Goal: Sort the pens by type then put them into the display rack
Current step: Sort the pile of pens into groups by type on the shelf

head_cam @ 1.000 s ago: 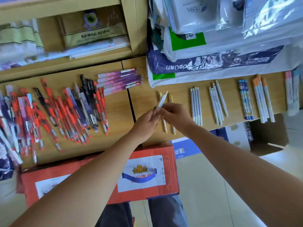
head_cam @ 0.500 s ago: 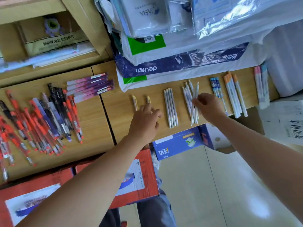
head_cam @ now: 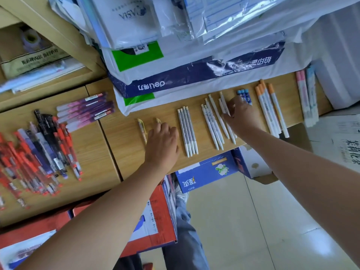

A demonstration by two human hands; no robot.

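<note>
The white pens [head_cam: 211, 123] lie in a loose slanted bunch on the wooden counter [head_cam: 124, 149], right of the middle, and the right hand [head_cam: 240, 114] is down on the bunch's right edge. Its arm comes in from the lower right, stretched nearly straight, palm down, with the fingers [head_cam: 232, 106] reaching onto the outermost pens; I cannot tell whether they pinch one or only press on it. The left hand [head_cam: 162, 143] rests palm down on the counter, fingers loosely bent and gripping nothing, its forearm running in from the lower left. It covers most of one of the two yellow-topped pens [head_cam: 141, 129], whose tip peeks out above the knuckles, while the other lies bare just to its left. Between the hands four grey-white pens [head_cam: 187, 131] lie neatly side by side. Past the right hand come blue-capped pens [head_cam: 243, 93], partly hidden by it, then orange-capped pens [head_cam: 266, 112], then pink and blue pens [head_cam: 303, 98] near the counter's end. Far left, purple pens [head_cam: 87, 109] lie stacked crosswise above a big jumbled heap of red pens [head_cam: 25, 162] mixed with dark ones. Wrapped paper packs [head_cam: 194, 75] sit piled at the back of the counter, and a blue box [head_cam: 206, 172] and a red box [head_cam: 155, 221] stand on the floor below.
</note>
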